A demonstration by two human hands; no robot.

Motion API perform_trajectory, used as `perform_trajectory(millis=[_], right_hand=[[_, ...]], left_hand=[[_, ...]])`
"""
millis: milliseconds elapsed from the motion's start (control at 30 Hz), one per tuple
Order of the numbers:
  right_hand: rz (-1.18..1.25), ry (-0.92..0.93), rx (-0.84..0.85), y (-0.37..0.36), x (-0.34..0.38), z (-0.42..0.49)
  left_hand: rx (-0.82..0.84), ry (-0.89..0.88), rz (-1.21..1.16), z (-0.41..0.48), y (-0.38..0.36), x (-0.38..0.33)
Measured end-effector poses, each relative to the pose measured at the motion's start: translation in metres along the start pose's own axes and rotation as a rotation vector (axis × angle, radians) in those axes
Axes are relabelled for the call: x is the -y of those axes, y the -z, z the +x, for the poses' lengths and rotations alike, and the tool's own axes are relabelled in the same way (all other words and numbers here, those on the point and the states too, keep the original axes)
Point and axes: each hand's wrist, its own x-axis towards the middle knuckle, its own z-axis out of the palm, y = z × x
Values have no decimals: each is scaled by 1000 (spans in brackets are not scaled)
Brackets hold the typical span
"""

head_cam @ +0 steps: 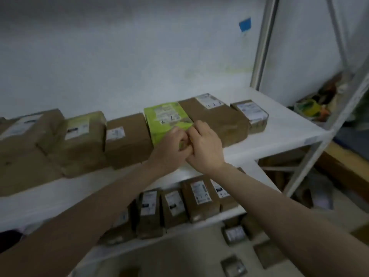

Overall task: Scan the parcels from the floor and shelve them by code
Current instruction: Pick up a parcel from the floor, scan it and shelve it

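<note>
Green parcel (167, 118), 1, held by left grip (169, 145), right grip (205, 148)

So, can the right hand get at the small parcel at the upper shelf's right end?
Probably yes: small parcel lies uncovered, bare shelf before it; right hand must first release green parcel.

Both my bare arms reach forward and converge; my left hand (174, 145) and right hand (204, 149) meet at mid-frame, fingers curled, touching each other.
</note>
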Motion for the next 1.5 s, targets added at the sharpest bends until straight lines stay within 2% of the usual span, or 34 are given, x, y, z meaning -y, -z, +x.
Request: perform_trajectory(millis=[333, 433, 567, 667, 767, 900, 1033, 1167, 1333, 1500], right_hand=[[-40, -295, 483, -3, -105, -261], [-78, -417, 641, -13, -126, -339], [-134, -657, 797, -40, -162, -433], [-163, -882, 817, -64, -195, -494], [-192, -1072, 913, -91, -225, -554], [-156, -1274, 1008, -134, -249, -630], [-80, -1372, 1033, -184, -264, -692], [-25, -1438, 981, -233, -288, -745], [3, -1484, 877, -280, -325, -800], [4, -1538, 816, -296, -348, -839]], left_hand=[[433, 293, -247, -114, -263, 5], [547, 442, -336, -157, -339, 12], [650, 708, -276, -206, -425, 49], [725, 771, -163, -232, -483, 99], [740, 833, -42, -244, -535, 145], [777, 834, 96, -256, -609, 186], [852, 681, 205, -270, -689, 207], [872, 545, 318, -286, -772, 234], [897, 503, 359, -307, -864, 274], [1009, 440, 498, -326, -922, 306]])
